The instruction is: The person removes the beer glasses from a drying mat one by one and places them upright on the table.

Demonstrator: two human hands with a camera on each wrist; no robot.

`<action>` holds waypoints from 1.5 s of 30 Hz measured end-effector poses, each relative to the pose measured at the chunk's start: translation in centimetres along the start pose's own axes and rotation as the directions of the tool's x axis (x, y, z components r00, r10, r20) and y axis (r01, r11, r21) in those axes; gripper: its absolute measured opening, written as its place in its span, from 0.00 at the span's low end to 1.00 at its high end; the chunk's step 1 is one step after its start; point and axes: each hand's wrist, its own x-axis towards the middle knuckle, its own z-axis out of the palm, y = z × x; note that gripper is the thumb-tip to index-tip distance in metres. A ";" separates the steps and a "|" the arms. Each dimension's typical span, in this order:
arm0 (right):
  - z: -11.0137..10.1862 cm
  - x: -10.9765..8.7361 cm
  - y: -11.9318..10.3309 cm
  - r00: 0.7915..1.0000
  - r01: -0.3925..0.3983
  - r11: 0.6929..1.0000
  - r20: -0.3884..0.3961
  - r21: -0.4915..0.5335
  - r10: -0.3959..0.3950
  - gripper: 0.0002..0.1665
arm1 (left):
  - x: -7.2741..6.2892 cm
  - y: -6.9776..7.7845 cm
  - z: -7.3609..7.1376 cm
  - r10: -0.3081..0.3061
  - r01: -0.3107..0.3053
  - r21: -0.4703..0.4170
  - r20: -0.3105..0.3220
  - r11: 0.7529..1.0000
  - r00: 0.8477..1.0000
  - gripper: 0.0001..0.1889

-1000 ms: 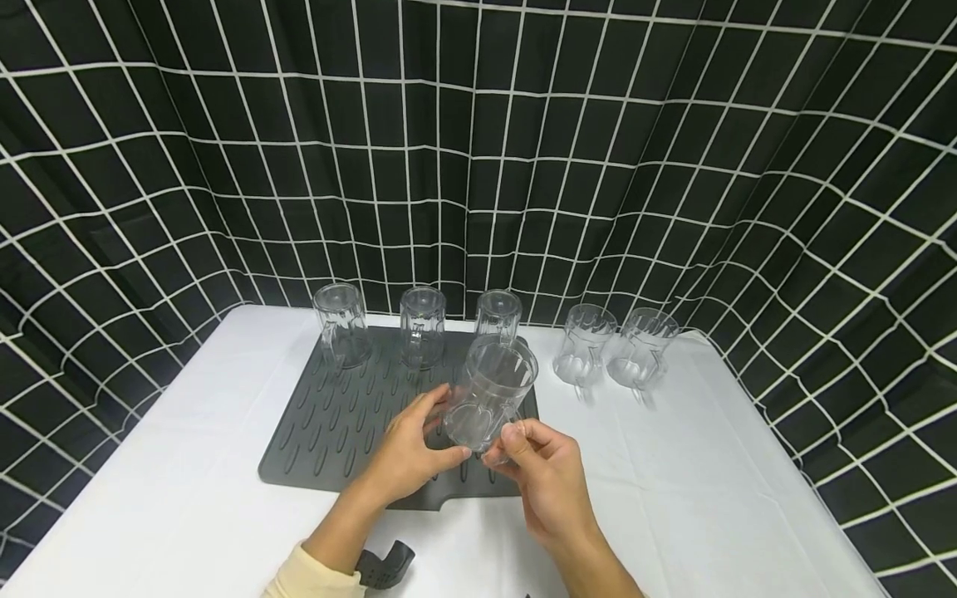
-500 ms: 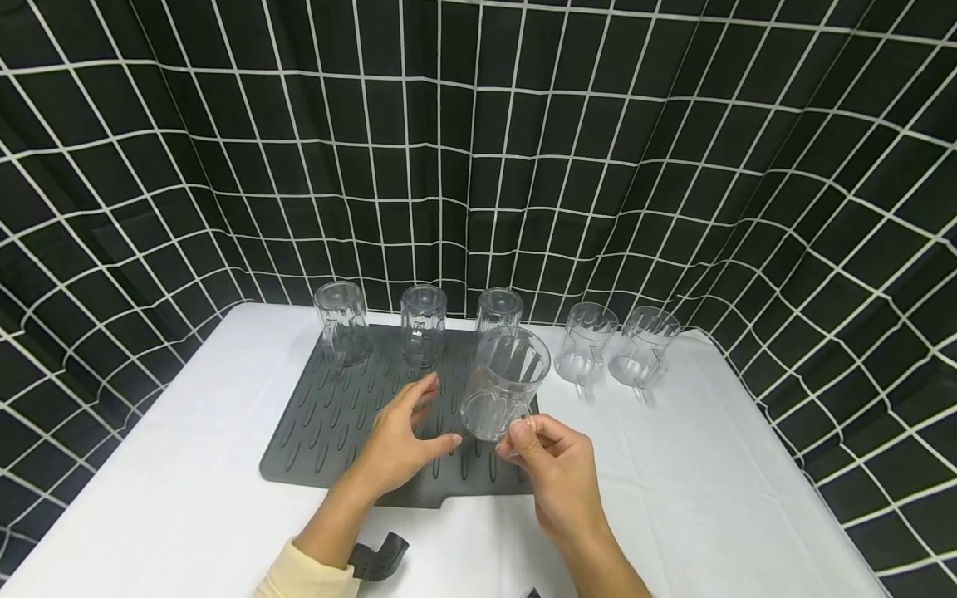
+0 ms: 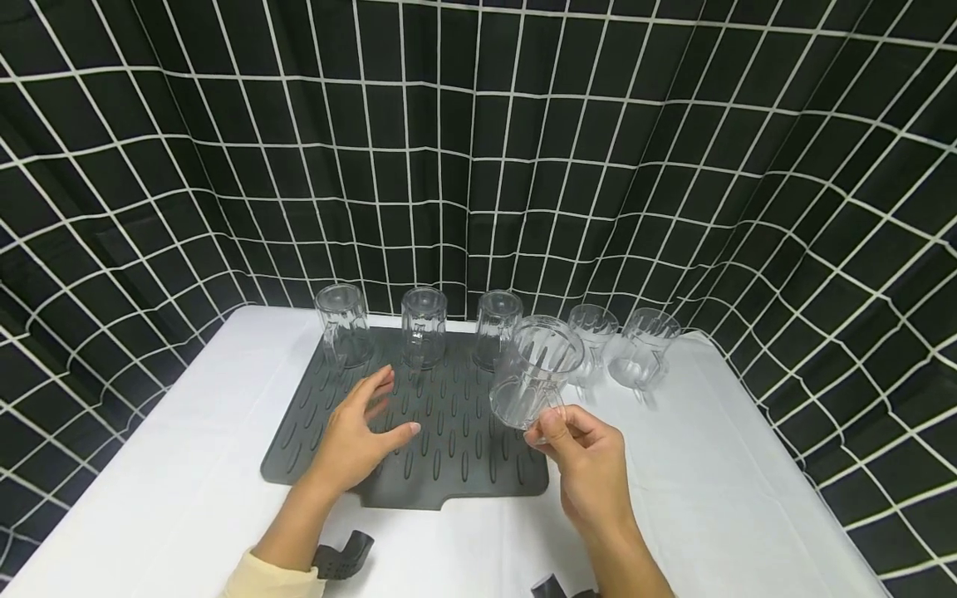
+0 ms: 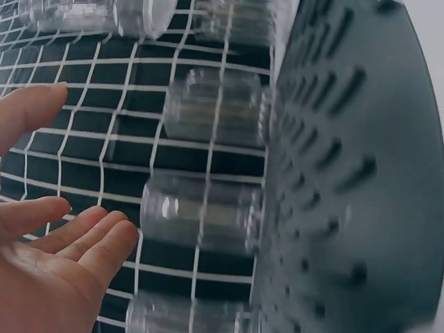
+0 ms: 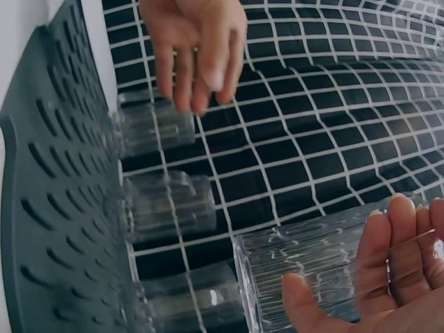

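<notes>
A clear glass mug (image 3: 529, 378) is held up in my right hand (image 3: 591, 457), which pinches its handle between thumb and fingers. Its mouth faces up, with a lean to the right. In the right wrist view the ribbed side of this mug (image 5: 305, 260) fills the lower middle, beside the fingers. My left hand (image 3: 355, 436) hovers over the left part of the grey drying mat (image 3: 456, 453), its fingers spread and touching nothing. Three glass mugs, a left one (image 3: 345, 328), a middle one (image 3: 424, 328) and a right one (image 3: 493, 332), stand upside down along the mat's back edge.
To the right of the mat, two more glass mugs stand upright on the white cloth: one (image 3: 594, 324) is partly hidden behind the held mug, the other (image 3: 645, 349) is farther right. A black curtain (image 3: 463, 166) with white grid lines rises behind the table.
My right hand has carried the mug to the right, off the middle of the mat. My left hand has come away from the mug and moved left.
</notes>
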 end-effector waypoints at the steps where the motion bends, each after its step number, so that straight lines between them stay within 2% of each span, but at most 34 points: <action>1: -0.2 0.1 -0.1 1.000 0.002 1.000 -0.008 -0.002 -0.002 0.15 | -0.1 -0.3 -0.4 0.000 0.001 0.007 -0.007 1.000 1.000 0.45; 10: -2.3 1.8 -1.4 0.996 0.051 0.999 -0.075 0.010 -0.051 0.13 | -1.0 -2.4 -3.8 -0.008 0.012 0.073 -0.059 0.997 0.998 0.46; 16: -3.6 2.8 -2.4 0.989 0.067 0.998 -0.128 -0.017 -0.069 0.14 | -1.5 -3.1 -5.6 -0.036 0.048 0.110 -0.105 0.993 0.994 0.47; 25: -6.0 4.1 -3.8 0.977 0.120 0.992 -0.171 -0.035 -0.124 0.16 | -2.8 -4.3 -8.0 -0.041 0.069 0.161 -0.171 0.985 0.984 0.47; 33: -7.6 4.8 -4.4 0.956 0.122 0.992 -0.264 -0.037 -0.127 0.15 | -3.8 -5.6 -8.8 -0.091 0.123 0.173 -0.183 0.977 0.979 0.49; 42: -9.6 5.6 -4.8 0.936 0.141 0.988 -0.317 -0.058 -0.152 0.14 | -5.1 -7.5 -9.4 -0.146 0.173 0.158 -0.172 0.972 0.974 0.50; 45: -10.3 5.8 -4.9 0.932 0.141 0.990 -0.334 -0.028 -0.143 0.16 | -5.2 -8.0 -9.6 -0.172 0.202 0.175 -0.174 0.963 0.970 0.50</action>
